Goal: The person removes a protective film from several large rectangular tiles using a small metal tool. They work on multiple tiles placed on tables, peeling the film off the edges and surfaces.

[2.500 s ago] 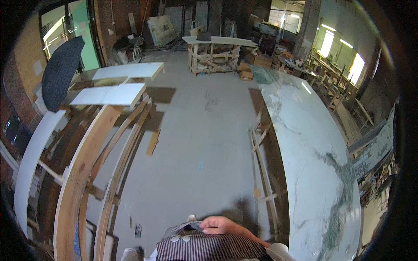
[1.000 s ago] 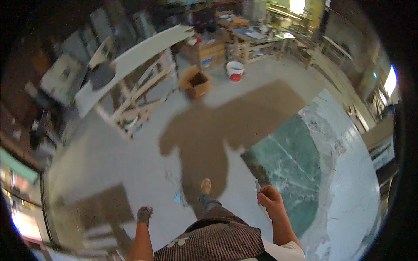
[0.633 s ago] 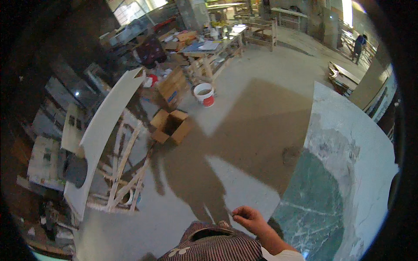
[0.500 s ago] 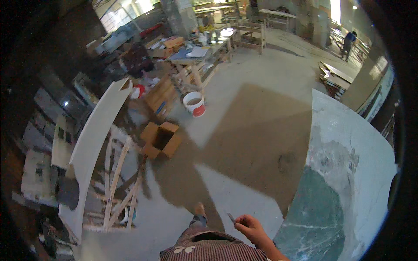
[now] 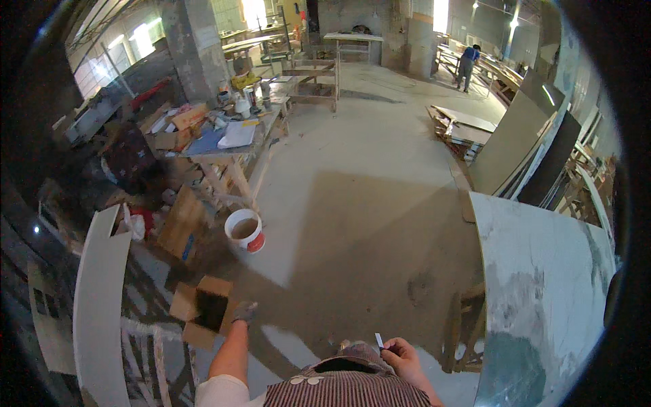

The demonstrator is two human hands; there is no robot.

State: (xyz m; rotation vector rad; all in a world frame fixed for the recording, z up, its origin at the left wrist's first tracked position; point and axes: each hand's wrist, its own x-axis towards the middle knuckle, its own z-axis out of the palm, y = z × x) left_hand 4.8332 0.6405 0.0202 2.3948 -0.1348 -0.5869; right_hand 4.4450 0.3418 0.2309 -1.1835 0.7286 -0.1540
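The right hand is closed in a pinch, thumb and fingers gripping a small, flat, white strip by its lower end; the other end sticks out past the fingertips. Hand and strip are both to the right of the open cardboard box, well apart from it, in front of the person's striped apron.

The left hand, which looks grey as if gloved, is just beside the box, on its right. It is too blurred to tell how far open it is, whether it holds anything, or whether it touches the box.

Beyond the box and a little to its right stands a white and red bucket; farther beyond is a cluttered surface with papers. Far to the box's right lies a large pale slab with grey and green patches.
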